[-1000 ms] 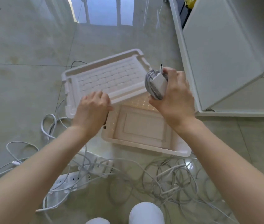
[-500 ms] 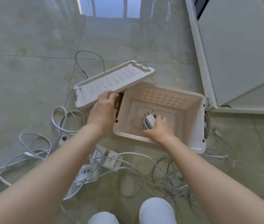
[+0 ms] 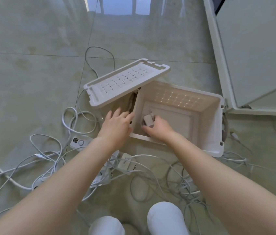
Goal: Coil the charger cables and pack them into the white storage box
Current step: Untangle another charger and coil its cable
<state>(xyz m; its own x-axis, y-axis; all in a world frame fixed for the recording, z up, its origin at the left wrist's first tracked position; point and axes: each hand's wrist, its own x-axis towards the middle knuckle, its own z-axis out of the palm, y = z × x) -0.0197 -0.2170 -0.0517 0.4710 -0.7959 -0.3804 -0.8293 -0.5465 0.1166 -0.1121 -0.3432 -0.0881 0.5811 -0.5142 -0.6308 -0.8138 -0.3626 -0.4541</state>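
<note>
A coiled charger (image 3: pixel 148 120) is being held low inside the box (image 3: pixel 217 148), near its left wall, by the right hand (image 3: pixel 159 128). Thumb and curled fingers are being kept round the coil, which is lying just beyond the palm. The left hand (image 3: pixel 117 123) is being rested outside the box's left wall, fingers nearly straight and gripping nothing. The lid (image 3: pixel 127 82) is being propped at a tilt over that side. Loose cables (image 3: pixel 181 184) are lying before the box.
</note>
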